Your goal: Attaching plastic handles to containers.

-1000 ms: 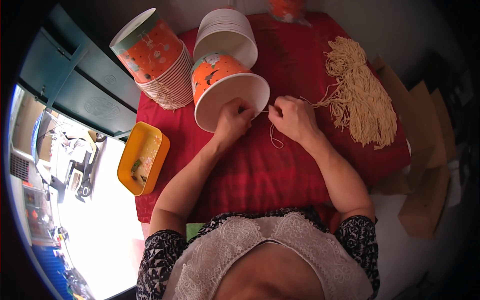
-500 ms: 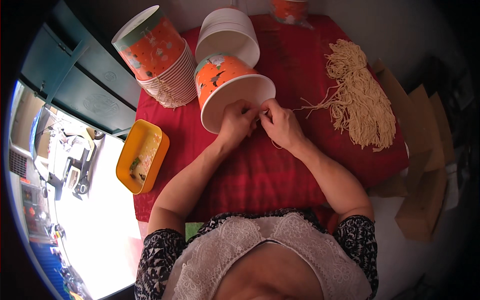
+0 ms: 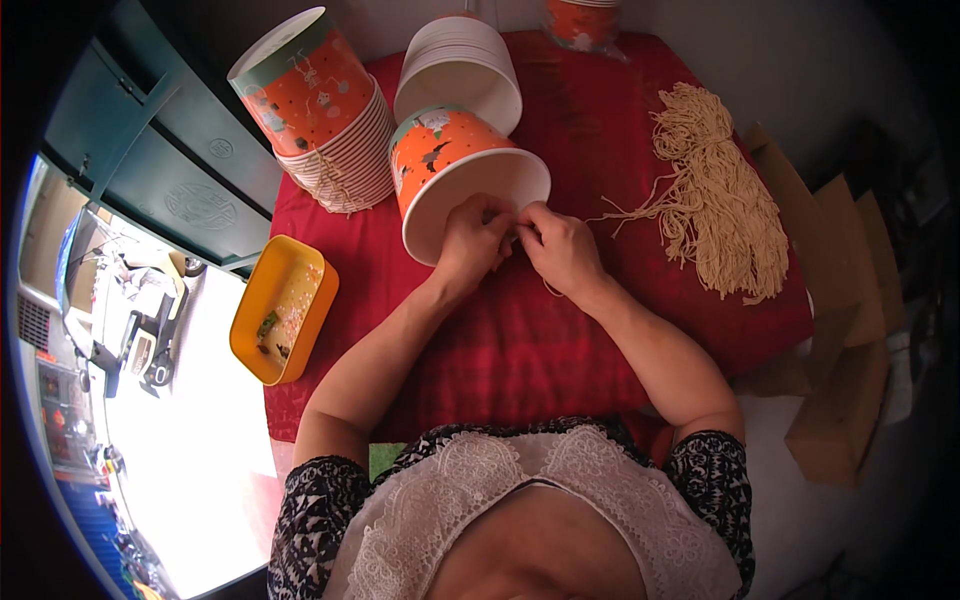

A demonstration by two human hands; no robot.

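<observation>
An orange paper bucket (image 3: 455,140) with a green band and a white rim lies tilted on the table, its white inside facing me. My left hand (image 3: 474,232) is closed at the lower part of the rim, fingers pinched over the bucket's mouth. Right beside it, touching or nearly so, my right hand (image 3: 556,246) is pinched too, at the rim's lower right. A thin beige cord (image 3: 552,290) hangs in a small loop below the right hand. The fingers hide most of the cord, and whatever else sits between the fingertips cannot be made out.
On the red-covered table (image 3: 480,370) stand a tall stack of orange buckets (image 3: 325,110) and a stack of white-looking ones (image 3: 460,65). A bundle of beige cords (image 3: 720,195) lies right, a yellow tray (image 3: 285,310) left. Cardboard (image 3: 835,420) is beyond the right edge.
The fingers of both hands have shifted very slightly at the bucket's rim, still pinched together. The whole view has moved a little; the bucket stays in place.
</observation>
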